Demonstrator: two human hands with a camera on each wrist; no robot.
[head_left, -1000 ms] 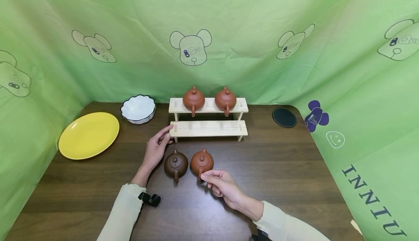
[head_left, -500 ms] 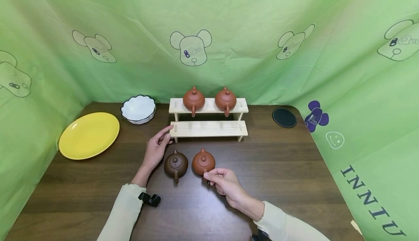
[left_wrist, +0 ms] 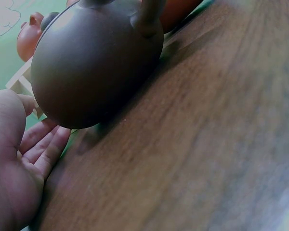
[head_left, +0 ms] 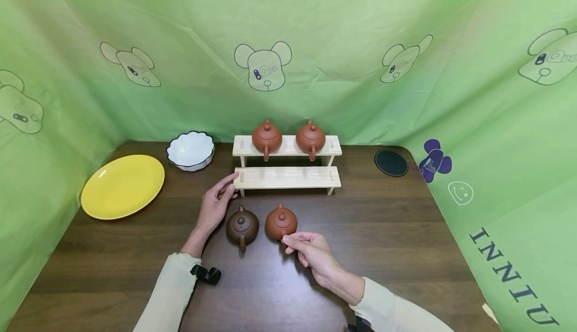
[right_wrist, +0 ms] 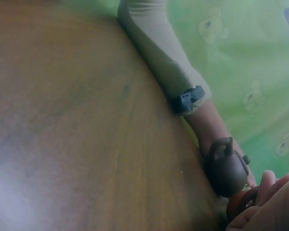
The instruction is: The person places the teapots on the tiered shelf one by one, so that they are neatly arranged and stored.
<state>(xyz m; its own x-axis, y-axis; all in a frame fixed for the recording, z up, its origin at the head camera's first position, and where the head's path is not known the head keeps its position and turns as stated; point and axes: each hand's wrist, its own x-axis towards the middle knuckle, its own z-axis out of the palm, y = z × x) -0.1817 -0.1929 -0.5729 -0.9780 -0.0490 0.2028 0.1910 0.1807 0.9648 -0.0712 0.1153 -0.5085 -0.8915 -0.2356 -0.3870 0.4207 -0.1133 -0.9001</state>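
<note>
Across the table (head_left: pixel 383 237), the pinched teapot (head_left: pixel 281 224) has shifted rightward.

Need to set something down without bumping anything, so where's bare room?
The middle of the lower board is bare; so is the tabletop between the right hand and the black disc. It is crowded where the dark teapot sits between the left hand and the held red teapot.

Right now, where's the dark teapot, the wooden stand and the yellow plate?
Dark teapot (left_wrist: pixel 96 65), left wrist view: round body.
Wooden stand (head_left: pixel 287 177), head view: lower shelf.
Yellow plate (head_left: pixel 122 187), head view: bare middle.
</note>
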